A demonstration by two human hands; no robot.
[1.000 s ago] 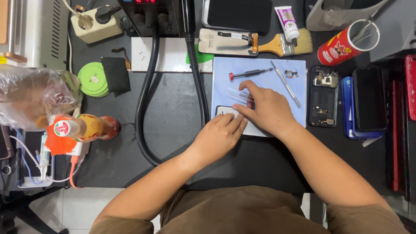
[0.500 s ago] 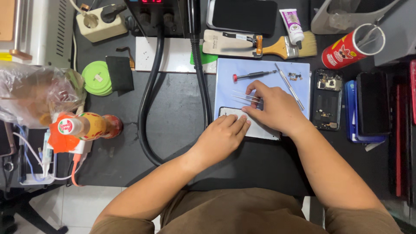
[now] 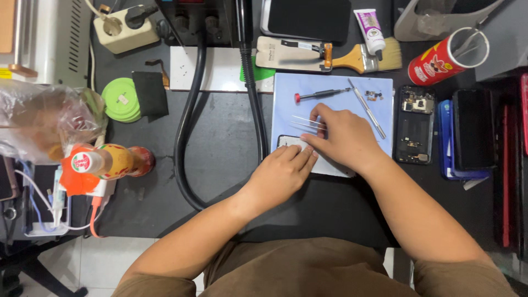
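Both hands [image 3: 308,157] press phone [image 3: 291,142] — tweezers [image 3: 308,123] beside.

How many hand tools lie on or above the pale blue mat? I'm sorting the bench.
Screwdriver: 1
Metal pick: 1
Tweezers: 1, under the right hand
Brush: 1
Total: 4

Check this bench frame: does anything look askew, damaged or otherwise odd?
One oddity: the opened black phone body lies right of the pale blue work mat with its back off and insides exposed. The left hand and right hand press a small dark part on the mat.
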